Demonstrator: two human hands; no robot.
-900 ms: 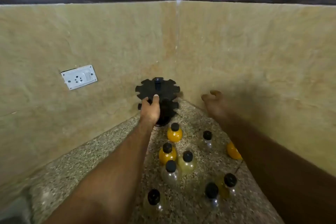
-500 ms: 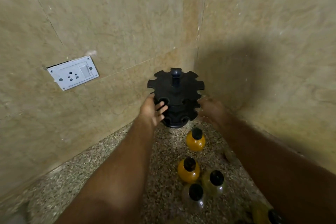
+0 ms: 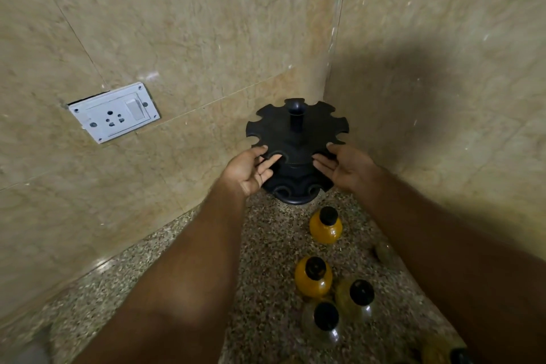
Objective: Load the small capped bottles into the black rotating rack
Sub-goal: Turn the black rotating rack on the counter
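Observation:
The black rotating rack (image 3: 297, 139) stands in the wall corner, two notched discs on a centre post, with all visible slots holding nothing. My left hand (image 3: 251, 168) grips the left edge of the upper disc, thumb on top and fingers beneath. My right hand (image 3: 344, 165) holds the right edge the same way. Small black-capped bottles stand on the counter below the rack: an orange one (image 3: 326, 226) nearest it, a second orange one (image 3: 313, 276), a pale yellow one (image 3: 356, 295) and a clear one (image 3: 323, 319). My right forearm hides more bottles.
The speckled granite counter (image 3: 266, 260) is hemmed in by beige marble walls that meet behind the rack. A white socket and switch plate (image 3: 113, 112) sits on the left wall. Another yellow bottle (image 3: 440, 352) shows at the bottom right edge.
My view has moved closer and tilted down. My right hand came in from the right wall to the rack's right edge. My left hand stayed on the rack's left side.

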